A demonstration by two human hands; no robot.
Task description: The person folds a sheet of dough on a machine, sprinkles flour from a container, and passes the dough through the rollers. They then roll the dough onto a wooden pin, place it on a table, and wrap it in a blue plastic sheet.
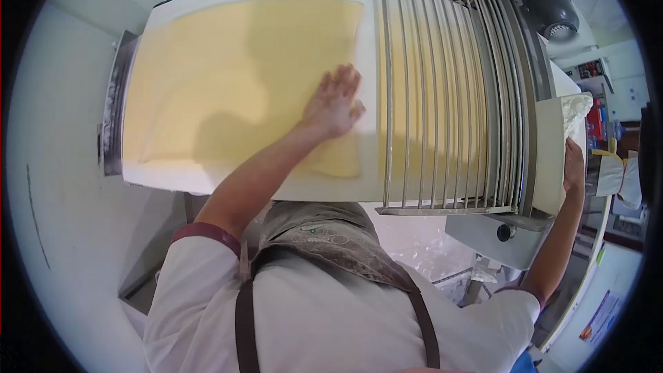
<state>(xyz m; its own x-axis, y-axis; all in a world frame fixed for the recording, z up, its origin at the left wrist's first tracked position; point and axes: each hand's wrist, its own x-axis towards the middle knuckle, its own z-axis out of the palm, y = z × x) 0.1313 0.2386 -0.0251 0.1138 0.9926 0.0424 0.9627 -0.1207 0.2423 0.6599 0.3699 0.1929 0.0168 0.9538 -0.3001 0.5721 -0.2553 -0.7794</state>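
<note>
A wide sheet of pale yellow dough lies on the white bed of a dough sheeter. My left hand is over the sheet near its right edge, palm down with the fingers stretched out, holding nothing. More dough shows under the metal bar guard to the right. At the machine's far right side, my right hand is up against a cream-coloured housing. Its fingers point upward and look extended; part of them is hidden by the angle.
Behind the guard at the upper right sits a dark motor. A round black knob is on the machine's front, below the guard. A wall stands close on the left, and shelves with assorted items are at the far right. My apron is near the bed's front edge.
</note>
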